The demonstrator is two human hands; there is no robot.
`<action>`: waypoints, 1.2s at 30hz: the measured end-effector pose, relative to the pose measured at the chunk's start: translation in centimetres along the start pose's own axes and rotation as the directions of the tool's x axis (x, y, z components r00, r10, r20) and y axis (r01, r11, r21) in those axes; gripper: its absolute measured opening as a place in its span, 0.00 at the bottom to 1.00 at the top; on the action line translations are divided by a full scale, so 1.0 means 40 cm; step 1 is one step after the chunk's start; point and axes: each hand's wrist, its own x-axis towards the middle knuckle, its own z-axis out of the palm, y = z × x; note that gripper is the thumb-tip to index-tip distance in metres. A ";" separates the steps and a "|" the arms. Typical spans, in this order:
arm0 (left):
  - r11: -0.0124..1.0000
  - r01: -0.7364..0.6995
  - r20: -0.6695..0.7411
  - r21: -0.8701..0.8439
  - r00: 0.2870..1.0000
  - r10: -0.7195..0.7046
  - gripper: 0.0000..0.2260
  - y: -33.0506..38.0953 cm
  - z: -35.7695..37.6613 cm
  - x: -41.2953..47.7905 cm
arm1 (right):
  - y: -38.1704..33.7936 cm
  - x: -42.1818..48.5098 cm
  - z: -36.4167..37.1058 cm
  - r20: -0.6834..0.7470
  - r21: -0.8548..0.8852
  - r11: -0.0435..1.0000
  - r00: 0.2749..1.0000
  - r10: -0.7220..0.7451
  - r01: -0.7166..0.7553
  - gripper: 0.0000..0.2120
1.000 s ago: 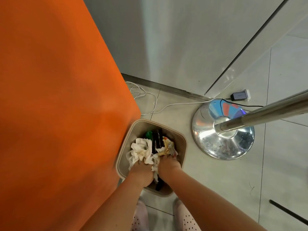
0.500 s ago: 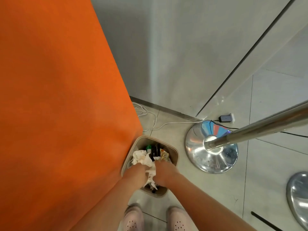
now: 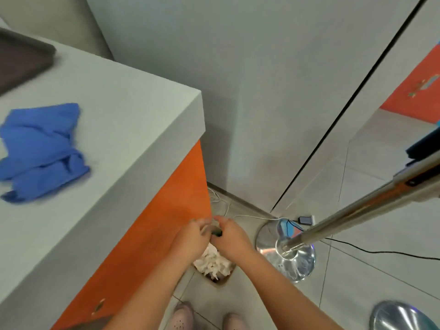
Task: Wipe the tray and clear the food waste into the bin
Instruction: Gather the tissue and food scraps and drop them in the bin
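We record a pale tiled floor point(image 3: 357, 270) in a corner bounded by a grey wall point(image 3: 238, 91) and the orange side panel point(image 3: 166, 222) of a grey counter point(image 3: 123, 139).

The bin point(image 3: 221, 281) stands on the floor, close against the foot of that panel, and its near rim is in view. Crumpled white paper waste point(image 3: 214, 262) fills the part of it we can see.

The left hand point(image 3: 192, 238) and right hand point(image 3: 229, 236) hang above the bin's far half, side by side and nearly touching. The fingers of both bend inward toward each other over a small dark green item point(image 3: 216, 232). Blur prevents us from telling whether either hand grips it or merely covers it.

Open floor lies to the right of the bin. That room is cut short by the chrome base point(image 3: 285, 253) of a post point(image 3: 357, 210), which leans across the frame. White cables point(image 3: 223, 206) and a small adapter point(image 3: 306, 220) lie along the wall behind the bin. Two pale shoes point(image 3: 183, 315) stand just short of it.

On the counter, well apart from the hands, a blue cloth point(image 3: 42, 151) lies bunched. The dark tray point(image 3: 23, 58) sits at the far left edge.
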 end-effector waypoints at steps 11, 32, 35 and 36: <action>0.919 -0.297 -0.518 -0.259 0.846 0.127 0.08 0.126 -0.421 -0.588 | -0.444 -0.411 -0.075 -0.238 0.372 0.776 0.860 -0.451 0.510 0.24; 0.889 0.078 -0.810 -0.452 0.383 -0.445 0.06 -0.701 -0.924 -1.427 | -1.168 -0.809 0.659 0.206 0.090 0.612 0.586 -0.784 0.786 0.20; 0.888 0.152 -0.843 -0.434 0.278 -0.460 0.11 -0.812 -0.971 -1.463 | -1.223 -0.830 0.731 0.218 0.035 0.602 0.582 -0.784 0.798 0.19; 0.885 0.178 -0.852 -0.430 0.245 -0.463 0.14 -0.841 -0.988 -1.467 | -1.238 -0.835 0.750 0.228 0.003 0.594 0.578 -0.784 0.804 0.19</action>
